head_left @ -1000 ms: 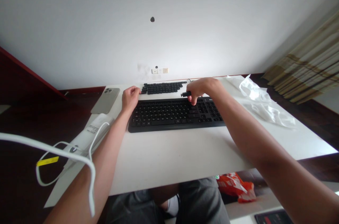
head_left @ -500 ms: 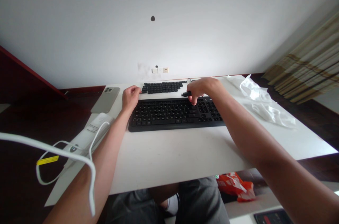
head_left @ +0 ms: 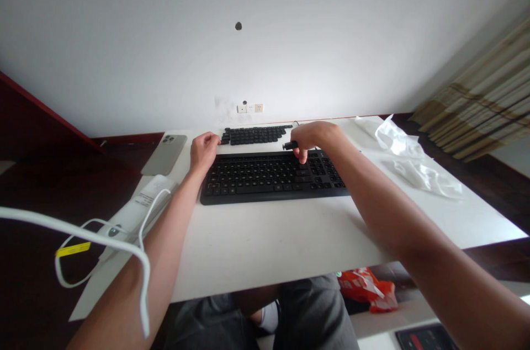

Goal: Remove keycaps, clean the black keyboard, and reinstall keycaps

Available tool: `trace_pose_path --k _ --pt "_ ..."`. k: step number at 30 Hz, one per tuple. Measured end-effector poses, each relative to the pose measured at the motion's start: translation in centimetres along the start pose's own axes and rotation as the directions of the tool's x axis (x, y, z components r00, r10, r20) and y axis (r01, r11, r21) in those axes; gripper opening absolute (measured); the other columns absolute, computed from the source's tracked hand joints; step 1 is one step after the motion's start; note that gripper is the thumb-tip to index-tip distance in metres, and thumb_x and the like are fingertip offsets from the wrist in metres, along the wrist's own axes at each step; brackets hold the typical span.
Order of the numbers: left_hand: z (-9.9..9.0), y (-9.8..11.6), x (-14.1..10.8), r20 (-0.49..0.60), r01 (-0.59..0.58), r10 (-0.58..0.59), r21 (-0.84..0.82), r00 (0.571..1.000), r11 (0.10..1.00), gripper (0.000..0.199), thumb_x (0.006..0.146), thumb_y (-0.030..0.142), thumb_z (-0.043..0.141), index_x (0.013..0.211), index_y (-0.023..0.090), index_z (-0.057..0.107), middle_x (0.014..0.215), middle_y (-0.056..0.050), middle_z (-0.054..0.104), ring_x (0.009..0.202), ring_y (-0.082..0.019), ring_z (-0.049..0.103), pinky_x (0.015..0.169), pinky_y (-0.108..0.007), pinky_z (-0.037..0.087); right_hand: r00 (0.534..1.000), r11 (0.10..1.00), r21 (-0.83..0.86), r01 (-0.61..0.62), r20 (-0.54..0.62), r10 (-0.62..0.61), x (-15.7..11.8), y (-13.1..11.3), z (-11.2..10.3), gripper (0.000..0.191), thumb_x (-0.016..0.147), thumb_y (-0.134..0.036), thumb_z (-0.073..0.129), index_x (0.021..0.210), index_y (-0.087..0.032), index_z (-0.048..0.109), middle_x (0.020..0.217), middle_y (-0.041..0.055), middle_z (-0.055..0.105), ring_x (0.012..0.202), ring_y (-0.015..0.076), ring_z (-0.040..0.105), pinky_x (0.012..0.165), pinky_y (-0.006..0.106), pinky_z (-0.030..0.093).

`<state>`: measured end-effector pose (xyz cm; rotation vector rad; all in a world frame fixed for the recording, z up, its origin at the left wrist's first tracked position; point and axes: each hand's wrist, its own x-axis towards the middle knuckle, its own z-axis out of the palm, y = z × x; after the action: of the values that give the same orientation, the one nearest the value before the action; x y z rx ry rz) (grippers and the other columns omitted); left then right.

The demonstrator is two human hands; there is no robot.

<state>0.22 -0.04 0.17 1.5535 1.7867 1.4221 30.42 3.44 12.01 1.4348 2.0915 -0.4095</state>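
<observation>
A black keyboard (head_left: 256,178) lies on the white table, its long side toward me. Behind it, loose black keycaps (head_left: 256,135) are laid out in rows. My left hand (head_left: 204,151) rests at the keyboard's back left corner, fingertips pinched together beside the leftmost keycaps. What is between those fingertips, if anything, is too small to make out. Over the keyboard's back right part, my right hand (head_left: 308,137) is closed around a short black stick-like tool (head_left: 290,146); its tip points left. The fingers of this hand reach down to the keys, and my forearm hides the keyboard's right end.
A phone (head_left: 164,155) lies at the table's left edge, near a white power strip (head_left: 138,206). A white cable (head_left: 83,227) loops across the lower left. Crumpled clear plastic bags (head_left: 414,157) lie on the right. Wall sockets (head_left: 250,109) sit behind the table.
Both hands hold nearly the same positions. The view has shifted very slightly.
</observation>
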Motion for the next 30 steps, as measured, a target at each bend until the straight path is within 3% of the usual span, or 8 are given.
trace_pose_path --k 5,11,17,22,30 --pt "0.0 -0.1 0.0 -0.001 -0.004 0.004 0.001 1.000 1.000 0.021 0.078 0.035 0.057 0.063 0.020 0.063 0.051 0.004 0.046 0.055 -0.014 0.041 0.056 -0.028 0.028 1.000 1.000 0.018 0.003 0.000 -0.003 0.5 0.4 0.1 0.028 0.062 -0.029 0.097 0.087 -0.022 0.084 0.101 0.0061 0.080 0.094 0.0331 0.073 0.076 0.040 0.053" --pt "0.0 -0.2 0.2 0.000 -0.011 0.011 -0.014 1.000 1.000 0.021 0.078 0.034 0.057 0.063 0.020 0.062 0.051 0.004 0.045 0.055 -0.014 0.041 0.055 -0.028 0.028 1.000 0.999 0.046 -0.018 -0.010 0.019 0.6 0.3 0.2 0.018 0.066 -0.021 0.093 0.081 -0.022 0.083 0.097 0.0056 0.080 0.092 0.0319 0.072 0.077 0.042 0.051" --pt "0.0 0.1 0.1 0.001 -0.010 0.010 -0.003 1.000 1.000 0.021 0.078 0.034 0.057 0.063 0.020 0.062 0.052 0.004 0.047 0.055 -0.014 0.042 0.056 -0.028 0.029 0.998 0.999 0.021 -0.029 -0.055 0.030 0.9 0.3 0.2 0.037 0.064 -0.025 0.096 0.098 -0.022 0.083 0.110 0.0084 0.079 0.100 0.0363 0.071 0.078 0.043 0.053" --pt "0.0 0.1 0.1 0.003 -0.002 0.002 0.005 1.000 1.000 0.021 0.077 0.035 0.056 0.063 0.021 0.062 0.052 0.004 0.047 0.056 -0.015 0.042 0.056 -0.028 0.029 0.998 0.999 -0.029 -0.013 -0.066 0.011 1.5 0.5 0.2 0.048 0.062 -0.030 0.097 0.106 -0.022 0.081 0.113 0.0091 0.078 0.098 0.0348 0.071 0.076 0.041 0.053" --pt "0.0 0.4 0.0 -0.002 0.006 -0.006 0.012 1.000 1.000 0.021 0.077 0.035 0.056 0.063 0.021 0.061 0.052 0.004 0.046 0.055 -0.015 0.042 0.057 -0.029 0.029 0.993 0.992 -0.072 0.104 -0.046 -0.107 2.2 0.9 0.0 0.043 0.060 -0.028 0.097 0.097 -0.022 0.075 0.099 0.0046 0.076 0.092 0.0308 0.068 0.070 0.036 0.045"
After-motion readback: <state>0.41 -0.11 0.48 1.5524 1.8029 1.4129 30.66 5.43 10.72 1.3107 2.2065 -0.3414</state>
